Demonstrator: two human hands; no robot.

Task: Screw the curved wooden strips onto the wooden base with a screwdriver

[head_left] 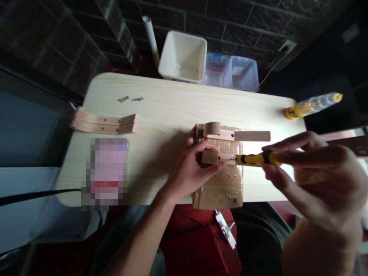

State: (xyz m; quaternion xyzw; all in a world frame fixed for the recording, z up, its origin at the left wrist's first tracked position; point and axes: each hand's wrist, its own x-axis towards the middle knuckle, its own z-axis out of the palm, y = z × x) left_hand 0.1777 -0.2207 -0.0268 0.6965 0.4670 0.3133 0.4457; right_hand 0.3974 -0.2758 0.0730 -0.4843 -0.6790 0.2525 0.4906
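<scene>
1. Your left hand point(189, 168) pinches a curved wooden piece point(210, 157) against taped cardboard point(215, 191), at the worktop point(172, 103)'s near edge
2. Your right hand point(322, 172) grips a screwdriver point(254, 159)
3. Similar piece point(252, 135) just beyond; clear tube point(314, 105), far-right corner

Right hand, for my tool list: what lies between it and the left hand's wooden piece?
A yellow and black screwdriver, gripped by the right hand; the head view shows it.

Dark block-patterned wall point(241, 15) stood behind pale wood-grain table point(172, 99); reddish floor point(204, 215) lay beneath; light brightened tabletop's right.
</scene>
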